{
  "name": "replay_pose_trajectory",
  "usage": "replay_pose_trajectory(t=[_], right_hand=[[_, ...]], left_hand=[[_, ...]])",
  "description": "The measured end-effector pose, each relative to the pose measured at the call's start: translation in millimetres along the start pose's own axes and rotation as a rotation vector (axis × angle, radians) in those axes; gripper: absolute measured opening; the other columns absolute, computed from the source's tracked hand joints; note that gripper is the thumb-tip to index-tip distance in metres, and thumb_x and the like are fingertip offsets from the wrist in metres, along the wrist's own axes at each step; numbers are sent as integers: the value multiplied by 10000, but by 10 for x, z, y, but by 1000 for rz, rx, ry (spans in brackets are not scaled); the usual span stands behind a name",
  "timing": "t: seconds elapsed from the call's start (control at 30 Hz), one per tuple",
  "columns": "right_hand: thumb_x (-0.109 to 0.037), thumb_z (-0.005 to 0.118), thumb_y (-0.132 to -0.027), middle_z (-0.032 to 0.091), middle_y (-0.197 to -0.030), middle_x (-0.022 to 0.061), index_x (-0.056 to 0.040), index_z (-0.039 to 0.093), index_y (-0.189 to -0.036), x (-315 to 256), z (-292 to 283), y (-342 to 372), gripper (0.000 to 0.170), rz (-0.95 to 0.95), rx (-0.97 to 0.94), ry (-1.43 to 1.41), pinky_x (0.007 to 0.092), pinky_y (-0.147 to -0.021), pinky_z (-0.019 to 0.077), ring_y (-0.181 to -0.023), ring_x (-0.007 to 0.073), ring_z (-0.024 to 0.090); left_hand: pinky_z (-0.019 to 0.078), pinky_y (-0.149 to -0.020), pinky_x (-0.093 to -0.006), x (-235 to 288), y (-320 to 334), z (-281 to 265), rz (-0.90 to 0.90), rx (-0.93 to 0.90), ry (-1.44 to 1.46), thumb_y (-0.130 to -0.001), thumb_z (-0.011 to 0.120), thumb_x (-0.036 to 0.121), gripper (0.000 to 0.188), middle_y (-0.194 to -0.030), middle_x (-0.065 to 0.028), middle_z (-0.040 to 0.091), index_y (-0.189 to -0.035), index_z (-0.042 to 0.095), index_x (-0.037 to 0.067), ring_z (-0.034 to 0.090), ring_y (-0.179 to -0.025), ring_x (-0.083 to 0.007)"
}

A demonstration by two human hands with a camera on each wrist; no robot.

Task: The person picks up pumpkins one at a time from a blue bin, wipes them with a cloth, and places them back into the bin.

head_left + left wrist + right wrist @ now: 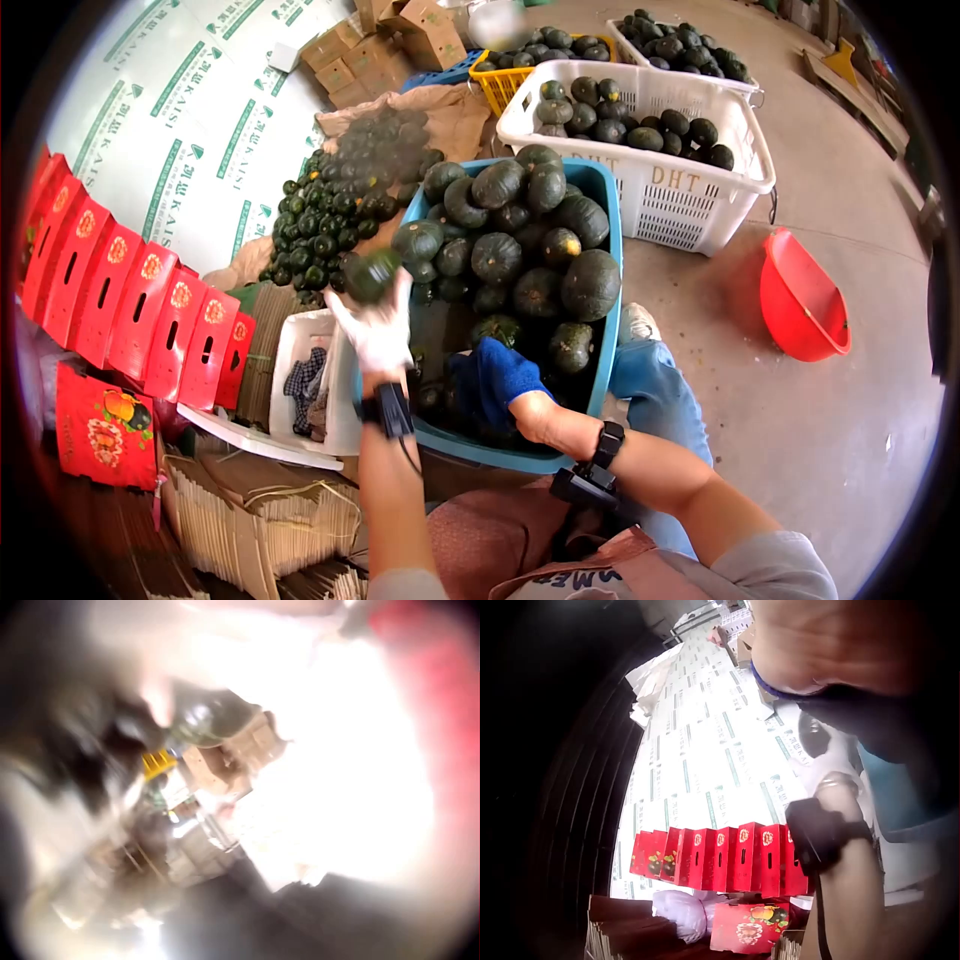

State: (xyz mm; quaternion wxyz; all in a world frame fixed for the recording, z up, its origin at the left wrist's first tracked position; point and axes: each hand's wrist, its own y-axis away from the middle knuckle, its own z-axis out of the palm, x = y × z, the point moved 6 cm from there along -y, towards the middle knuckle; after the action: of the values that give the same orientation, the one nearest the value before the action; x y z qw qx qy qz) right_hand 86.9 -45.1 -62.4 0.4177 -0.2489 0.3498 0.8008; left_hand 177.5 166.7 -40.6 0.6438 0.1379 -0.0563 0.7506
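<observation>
Left hand (pixel 376 325): gripping one kabocha squash (pixel 372 276)
Right hand (pixel 498 382): reaching into one blue tub (pixel 613 225); cannot tell grip
Red basin (pixel 805 305): one, lying right of both hands

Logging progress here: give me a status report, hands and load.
Left hand gripping dark squash near teal tub. Right hand, blue-covered, over tub, fingers hidden. Piled squashes crowd the tub.

"What's on the floor (pixel 830 430)?"
"A blue tub (pixel 500 461), with a white crate (pixel 640 212) beyond it."
"And toward the right side?"
"A red basin (pixel 785 300), tilted, apart from both."
</observation>
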Motion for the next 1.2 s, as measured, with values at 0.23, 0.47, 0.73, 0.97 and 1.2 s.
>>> replay_pose_trajectory(t=[0.23, 0.47, 0.73, 0.97, 1.2], right_hand=[[-313, 430, -979, 644, -876, 28, -34, 652, -1085, 75, -71, -55, 372, 25, 41, -12, 226, -661, 463, -760, 118, 588], [-252, 459, -970, 592, -768, 3, -23, 664, -979, -64, -56, -46, 308, -45, 30, 289, 219, -585, 393, -641, 77, 502], [-211, 480, -929, 576, -687, 51, -20, 632, -821, -176, -59, 4, 267, -198, 102, 212, 286, -548, 392, -596, 118, 516], [-351, 453, -965, 571, -692, 7, -65, 595, -718, 101, -89, -20, 404, 108, 14, -459, 279, -521, 347, -610, 89, 491], [-225, 519, -938, 631, -726, 95, -56, 647, -812, -528, -287, -15, 246, -461, 503, 408, 338, -621, 437, -664, 167, 582]], left_hand=[[252, -1119, -463, 314, -1133, 53, 251, 238, -1369, -798, 743, 329, 837, -1408, -109, 472, -1485, 291, 175, 367, -1346, -268], [359, -1073, -469, -158, -1618, -92, 213, -55, -2641, -484, 909, 311, 996, -1390, -249, 400, -1365, 454, 223, 368, -1296, -440], [485, -949, -484, -179, -1311, 238, -105, 337, -2860, -579, 876, 371, 960, -1354, -179, 403, -1378, 363, 228, 502, -1206, -378], [459, -946, -533, -400, -1137, 138, -73, 404, -2881, -585, 852, 283, 976, -1389, -84, 365, -1389, 299, 264, 374, -1295, -330], [496, -867, -488, -415, -51, -65, -184, 311, -1162, -678, 785, 237, 705, -1164, -123, 559, -1279, 428, 149, 516, -1126, -291]])
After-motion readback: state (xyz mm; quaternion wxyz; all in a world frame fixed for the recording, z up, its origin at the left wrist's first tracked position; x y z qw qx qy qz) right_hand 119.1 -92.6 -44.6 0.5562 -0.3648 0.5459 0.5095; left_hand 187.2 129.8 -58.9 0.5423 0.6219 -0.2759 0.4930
